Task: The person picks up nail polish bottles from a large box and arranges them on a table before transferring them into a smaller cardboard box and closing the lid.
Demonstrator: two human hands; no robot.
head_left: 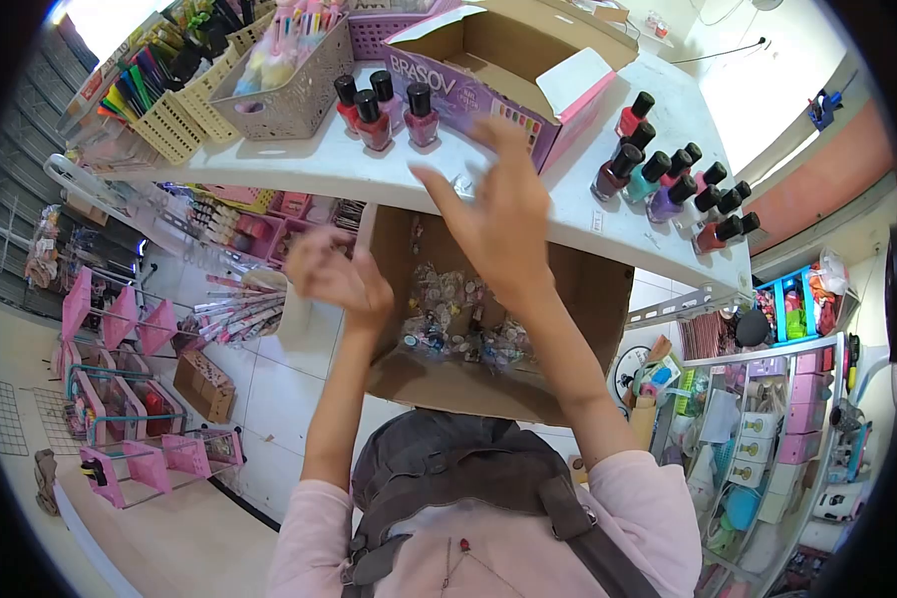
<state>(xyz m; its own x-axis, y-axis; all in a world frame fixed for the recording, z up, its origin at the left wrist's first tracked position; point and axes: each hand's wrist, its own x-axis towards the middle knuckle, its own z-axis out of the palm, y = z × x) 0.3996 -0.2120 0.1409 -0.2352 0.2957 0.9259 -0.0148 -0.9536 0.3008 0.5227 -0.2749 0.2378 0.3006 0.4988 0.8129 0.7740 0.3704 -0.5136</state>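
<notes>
My right hand (503,214) is raised over the front edge of the white table (299,159), blurred, thumb spread away from the fingers. Just behind it on the table lies a small clear plastic piece (463,186), too small to name. My left hand (341,277) hovers at the left rim of a cardboard box (588,299), its fingers loosely bent and apart; I see nothing in it. Small clear-wrapped items lie inside that box. Several nail polish bottles (422,118) stand behind my hands, and another group of nail polish bottles (673,189) stands to the right.
An open purple "BRASOV" carton (448,90) sits at the back of the table. Baskets of pens (179,125) and a grey basket (279,105) stand at left. Pink racks (120,319) are on the floor at left, a stocked shelf (757,439) at right.
</notes>
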